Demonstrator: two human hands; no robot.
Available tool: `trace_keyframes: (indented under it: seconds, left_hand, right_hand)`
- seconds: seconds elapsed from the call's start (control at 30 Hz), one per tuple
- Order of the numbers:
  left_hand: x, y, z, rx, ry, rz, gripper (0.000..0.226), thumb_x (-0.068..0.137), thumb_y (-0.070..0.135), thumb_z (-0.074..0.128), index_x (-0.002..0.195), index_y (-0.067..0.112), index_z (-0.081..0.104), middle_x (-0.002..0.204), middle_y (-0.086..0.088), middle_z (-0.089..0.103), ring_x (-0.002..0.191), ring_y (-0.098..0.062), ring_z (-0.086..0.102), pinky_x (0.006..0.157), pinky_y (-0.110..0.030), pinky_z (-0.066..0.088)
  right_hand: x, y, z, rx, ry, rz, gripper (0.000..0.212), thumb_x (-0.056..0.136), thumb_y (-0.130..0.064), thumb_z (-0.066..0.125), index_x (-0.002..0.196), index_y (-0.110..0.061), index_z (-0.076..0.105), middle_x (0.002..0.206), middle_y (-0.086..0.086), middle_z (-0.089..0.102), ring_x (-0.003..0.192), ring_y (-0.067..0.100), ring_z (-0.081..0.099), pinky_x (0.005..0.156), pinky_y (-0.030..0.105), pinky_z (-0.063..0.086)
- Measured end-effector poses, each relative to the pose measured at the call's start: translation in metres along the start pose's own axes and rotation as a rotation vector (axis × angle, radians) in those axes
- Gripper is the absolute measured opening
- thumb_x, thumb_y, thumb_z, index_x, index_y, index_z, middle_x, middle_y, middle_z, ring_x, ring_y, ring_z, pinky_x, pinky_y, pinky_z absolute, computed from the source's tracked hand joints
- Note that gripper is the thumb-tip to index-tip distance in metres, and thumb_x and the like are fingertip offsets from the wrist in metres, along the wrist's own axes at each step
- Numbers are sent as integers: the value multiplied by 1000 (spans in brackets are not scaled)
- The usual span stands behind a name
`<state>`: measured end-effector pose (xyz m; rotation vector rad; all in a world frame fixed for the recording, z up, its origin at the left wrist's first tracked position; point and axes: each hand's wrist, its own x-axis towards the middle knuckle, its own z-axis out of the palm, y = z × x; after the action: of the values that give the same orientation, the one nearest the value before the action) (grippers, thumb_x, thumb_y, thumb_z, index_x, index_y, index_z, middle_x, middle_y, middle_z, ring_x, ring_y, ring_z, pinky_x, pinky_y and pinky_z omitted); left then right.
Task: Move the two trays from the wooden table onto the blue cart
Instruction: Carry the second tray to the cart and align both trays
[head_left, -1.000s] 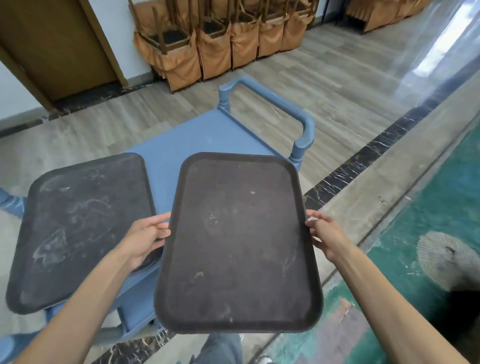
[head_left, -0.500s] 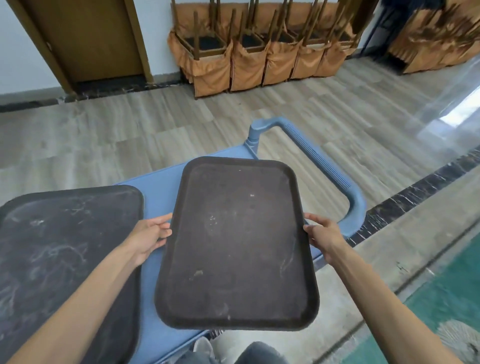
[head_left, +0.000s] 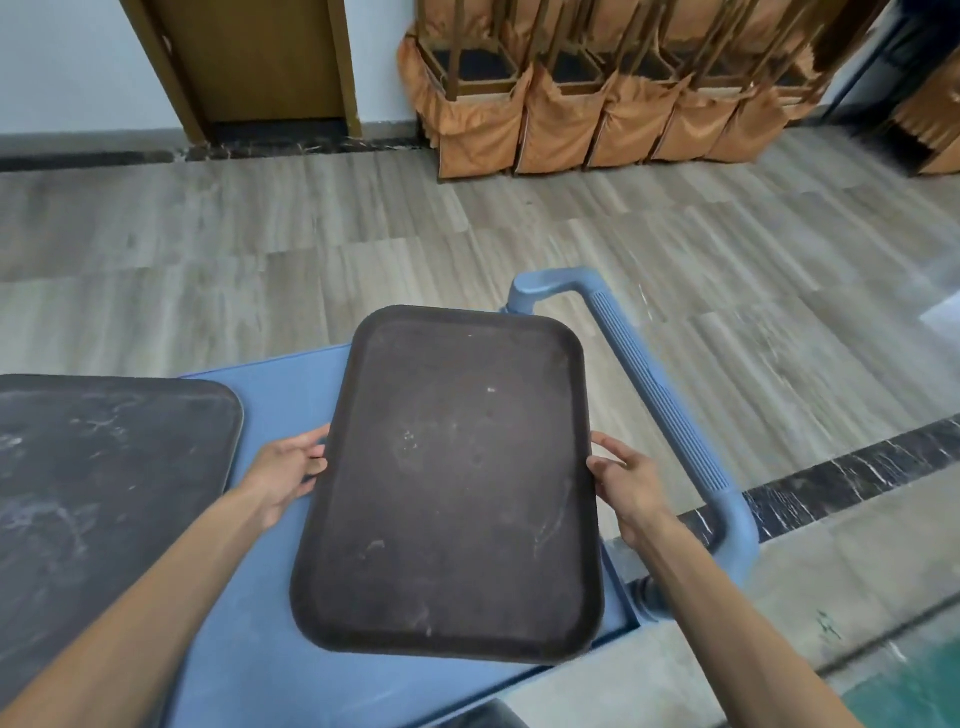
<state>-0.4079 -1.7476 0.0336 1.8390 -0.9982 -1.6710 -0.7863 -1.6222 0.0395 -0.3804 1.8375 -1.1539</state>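
I hold a dark brown rectangular tray (head_left: 452, 483) by its two long sides, over the right half of the blue cart (head_left: 291, 405). My left hand (head_left: 288, 470) grips the tray's left edge and my right hand (head_left: 626, 480) grips its right edge. The tray sits level and low above the cart top; whether it touches the cart I cannot tell. A second dark tray (head_left: 98, 499), scuffed with pale marks, lies flat on the left part of the cart and runs off the frame's left edge.
The cart's blue ribbed handle (head_left: 670, 410) curves up just right of the held tray. Beyond lies grey wood-look floor. Stacked chairs with orange covers (head_left: 597, 104) stand against the far wall beside a brown door (head_left: 249, 62). A black marble strip (head_left: 841, 473) crosses the floor at right.
The held tray has moved forward and down over the cart's right half. My view has swung left and closer, so the cart now lies squarely below me. Both hands keep their grip.
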Motion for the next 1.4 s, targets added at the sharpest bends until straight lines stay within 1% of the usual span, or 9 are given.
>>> trace_keyframes:
  seconds: [0.2, 0.53, 0.6, 0.67, 0.77, 0.9, 1.0, 1.2, 1.4]
  left_hand:
    - [10, -11, 8, 56, 72, 12, 51, 92, -8, 42, 133, 17, 58, 92, 10, 56, 83, -5, 58, 87, -28, 42]
    - [10, -16, 12, 103, 78, 38, 49, 94, -6, 48, 139, 14, 51, 126, -6, 53, 117, -17, 52, 97, -30, 39]
    - [8, -15, 12, 109, 48, 37, 47, 96, -1, 48, 140, 16, 52, 125, -4, 56, 117, -17, 54, 102, -34, 41]
    - [3, -14, 11, 121, 15, 44, 43, 97, 7, 49, 137, 21, 55, 107, 3, 66, 100, -12, 62, 95, -35, 49]
    - [-10, -15, 6, 189, 4, 112, 43, 97, 19, 51, 138, 32, 51, 95, 10, 69, 88, -4, 63, 79, -28, 51]
    - [-35, -30, -11, 290, 44, 206, 53, 94, 33, 60, 144, 38, 44, 130, 6, 57, 115, -17, 58, 104, -43, 46]
    - [-61, -45, -33, 344, 28, 275, 56, 92, 33, 64, 144, 39, 43, 136, 6, 55, 104, -13, 59, 99, -38, 48]
    - [-104, -64, -107, 719, 103, 604, 65, 91, 31, 65, 149, 24, 37, 149, 0, 46, 136, -16, 41, 115, -27, 27]
    - [-148, -123, -196, 953, 175, 662, 69, 89, 56, 54, 151, 43, 25, 153, 12, 35, 138, -14, 29, 111, -28, 30]
  right_hand:
    - [12, 1, -4, 114, -61, -12, 41, 95, 5, 50, 126, -16, 67, 94, 8, 79, 81, 17, 73, 68, 19, 57]
    - [16, -1, -12, 123, -148, 15, 38, 96, 2, 52, 124, -20, 67, 104, 8, 78, 97, 20, 73, 87, 31, 55]
    - [15, -1, -11, 98, -114, 18, 33, 96, 0, 54, 121, -17, 67, 103, 11, 78, 94, 21, 73, 85, 31, 56]
    - [14, -1, -9, 21, -51, 10, 24, 96, -7, 59, 116, -16, 68, 103, 11, 76, 92, 21, 71, 85, 35, 58]
    - [14, 1, -5, -259, 76, -111, 23, 93, -27, 66, 114, -18, 66, 105, 7, 71, 95, 23, 68, 94, 44, 54]
    - [-2, 3, 7, -581, 139, -408, 38, 90, -39, 66, 125, -23, 60, 114, 8, 62, 97, 21, 63, 92, 39, 51]
    - [-29, 11, 28, -718, 81, -586, 45, 90, -40, 67, 131, -27, 56, 117, 8, 58, 109, 23, 58, 97, 42, 48]
    - [-100, 23, 104, -864, -51, -827, 50, 90, -45, 65, 136, -29, 54, 117, 7, 55, 110, 26, 50, 93, 44, 48]
    - [-177, 57, 191, -880, -318, -893, 49, 93, -43, 61, 139, -31, 52, 119, -1, 48, 113, 18, 47, 88, 37, 50]
